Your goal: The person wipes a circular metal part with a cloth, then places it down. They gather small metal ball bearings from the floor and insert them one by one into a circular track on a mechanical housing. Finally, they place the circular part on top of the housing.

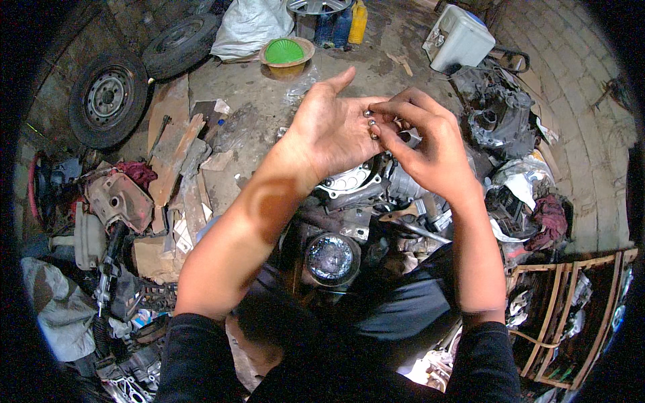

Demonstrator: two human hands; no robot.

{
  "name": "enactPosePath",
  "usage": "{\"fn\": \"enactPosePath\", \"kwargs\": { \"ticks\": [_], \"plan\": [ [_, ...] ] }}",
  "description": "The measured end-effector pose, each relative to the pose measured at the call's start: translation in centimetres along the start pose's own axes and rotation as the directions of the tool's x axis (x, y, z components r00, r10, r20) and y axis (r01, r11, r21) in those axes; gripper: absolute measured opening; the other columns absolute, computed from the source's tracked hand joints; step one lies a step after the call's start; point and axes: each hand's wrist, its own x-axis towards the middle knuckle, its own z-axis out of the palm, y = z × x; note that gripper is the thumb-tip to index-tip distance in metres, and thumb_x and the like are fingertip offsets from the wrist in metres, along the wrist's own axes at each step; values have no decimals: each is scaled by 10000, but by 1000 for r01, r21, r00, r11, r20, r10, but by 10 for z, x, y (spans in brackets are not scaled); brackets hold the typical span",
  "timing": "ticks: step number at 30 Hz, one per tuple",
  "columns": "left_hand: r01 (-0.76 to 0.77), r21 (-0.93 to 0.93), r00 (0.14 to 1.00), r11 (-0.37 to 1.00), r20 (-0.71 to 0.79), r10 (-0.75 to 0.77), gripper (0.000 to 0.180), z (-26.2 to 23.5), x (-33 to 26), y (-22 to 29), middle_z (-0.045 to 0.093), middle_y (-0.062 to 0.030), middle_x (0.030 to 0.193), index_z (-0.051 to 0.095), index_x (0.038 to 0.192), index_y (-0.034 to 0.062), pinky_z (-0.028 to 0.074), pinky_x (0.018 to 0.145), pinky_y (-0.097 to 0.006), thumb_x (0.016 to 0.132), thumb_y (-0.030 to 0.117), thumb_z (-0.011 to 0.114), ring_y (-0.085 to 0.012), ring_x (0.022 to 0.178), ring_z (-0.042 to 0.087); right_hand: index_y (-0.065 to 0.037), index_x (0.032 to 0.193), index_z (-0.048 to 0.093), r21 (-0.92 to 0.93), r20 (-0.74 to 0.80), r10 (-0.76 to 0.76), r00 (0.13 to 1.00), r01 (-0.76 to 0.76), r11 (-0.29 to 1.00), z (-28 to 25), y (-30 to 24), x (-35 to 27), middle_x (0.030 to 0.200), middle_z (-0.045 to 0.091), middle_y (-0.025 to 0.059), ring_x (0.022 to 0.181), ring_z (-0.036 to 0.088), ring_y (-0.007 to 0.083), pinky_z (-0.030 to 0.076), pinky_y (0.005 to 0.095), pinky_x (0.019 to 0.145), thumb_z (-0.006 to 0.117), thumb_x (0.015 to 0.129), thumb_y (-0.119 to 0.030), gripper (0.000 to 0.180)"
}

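My left hand (328,124) is turned palm up, thumb stretched out. Several small shiny metal balls (373,123) rest on its fingers. Over them comes my right hand (430,138), its thumb and forefinger pinching around the balls. The tips of my left fingers are hidden behind the right hand. Below both hands lies a metal gearbox-like housing (349,180) with a pale flange, partly covered by my left wrist. A round dark pan (332,259) with wet, shiny contents stands between my knees.
A paintbrush (403,212) lies by the housing. Two wheels (107,99) lean at the left wall, near cardboard (168,111). Farther off stand a basin with a green bowl (285,51) and a white container (459,39). Engine parts (497,111) and a wooden rack (571,322) line the right.
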Motion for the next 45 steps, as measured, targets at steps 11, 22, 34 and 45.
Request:
{"fn": "enactPosePath", "kwargs": {
  "ticks": [11,22,34,45],
  "plan": [
    [114,-11,974,993,197,-109,811,-11,1,0,580,-222,1196,431,1296,-149,377,1089,-451,993,599,353,-316,1174,541,35,884,603,-49,32,193,981,-192,980,17,1,-2,879,631,231,851,616,440,489,497,755,709,816,-175,245],
    [-108,66,993,992,-50,111,794,-9,-3,15,507,-314,1322,341,1365,-176,401,1105,-457,1011,533,377,-391,1285,487,10,911,628,96,32,207,978,-209,973,-2,-2,0,790,616,164,764,623,356,493,440,703,722,736,-141,249],
    [-359,129,915,925,-149,376,712,9,-16,23,340,-342,1485,245,1437,-172,304,1187,-504,1028,393,382,-420,1410,353,16,846,653,32,426,-27,904,15,999,16,5,-12,783,641,167,753,633,317,507,414,724,686,772,-56,108],
    [-342,114,920,933,-161,357,693,8,-19,23,356,-333,1481,274,1432,-162,306,1187,-504,1028,391,379,-420,1399,370,25,848,685,-68,463,59,884,-31,997,14,3,-6,788,666,196,779,666,338,522,417,739,679,766,-36,103]
  ]
}}
